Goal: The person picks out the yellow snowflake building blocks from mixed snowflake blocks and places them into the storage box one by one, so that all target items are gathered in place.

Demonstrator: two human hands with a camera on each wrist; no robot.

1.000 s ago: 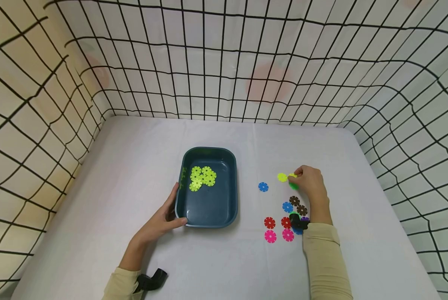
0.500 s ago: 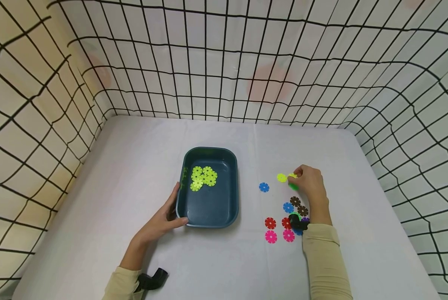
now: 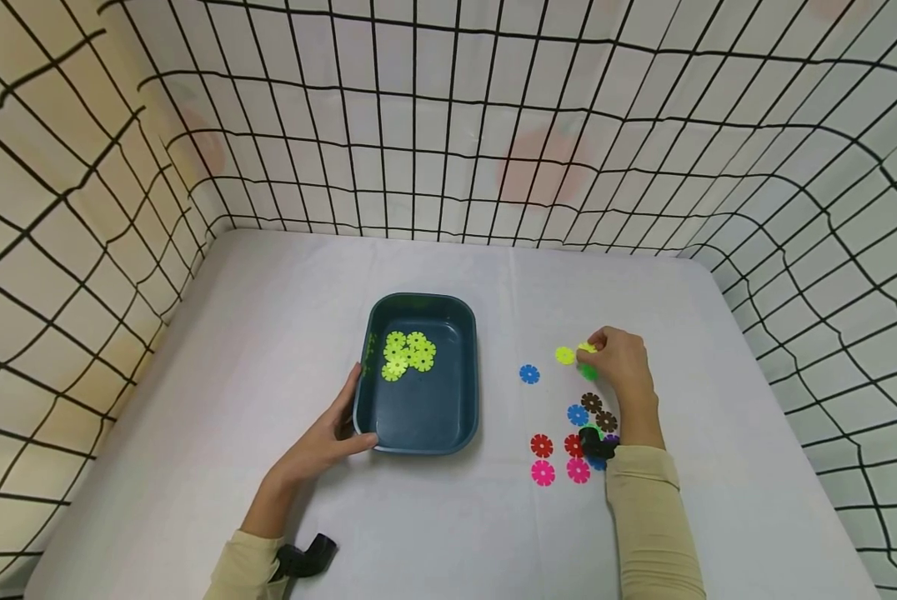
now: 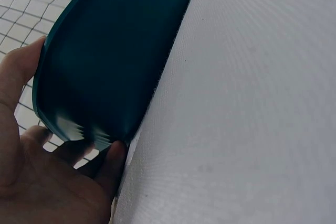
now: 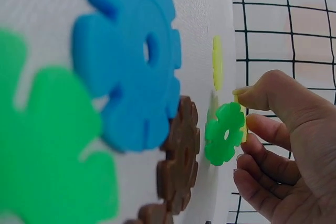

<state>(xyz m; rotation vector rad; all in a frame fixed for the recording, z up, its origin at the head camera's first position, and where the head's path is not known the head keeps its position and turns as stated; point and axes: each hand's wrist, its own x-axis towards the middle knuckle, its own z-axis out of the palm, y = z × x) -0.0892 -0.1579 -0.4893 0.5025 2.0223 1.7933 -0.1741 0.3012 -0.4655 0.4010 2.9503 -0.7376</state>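
My left hand point(image 3: 315, 448) holds the near left corner of a dark teal plastic tray point(image 3: 418, 429), its thumb at the near rim and the other fingers against the outer wall. Several yellow-green interlocking discs point(image 3: 407, 354) lie overlapped inside the tray. At the right, my right hand point(image 3: 623, 365) pinches a yellow interlocking disc point(image 5: 244, 132) between thumb and index finger, close over the table. A green disc point(image 5: 226, 134) partly covers that yellow one in the right wrist view. Just left of the fingertips lies another yellow disc point(image 3: 564, 355).
Loose discs lie below the right hand: blue point(image 3: 578, 414), brown point(image 3: 590, 402), red point(image 3: 542, 445) and pink point(image 3: 543, 473), some hidden by the black wrist camera point(image 3: 595, 443). One blue disc point(image 3: 528, 374) lies apart. Black wire grid point(image 3: 448, 125) walls the white table's point(image 3: 298, 292) back and sides.
The right hand has shifted up very slightly with the yellow disc, and a little more of the green disc shows below it. The left hand and tray stay put.
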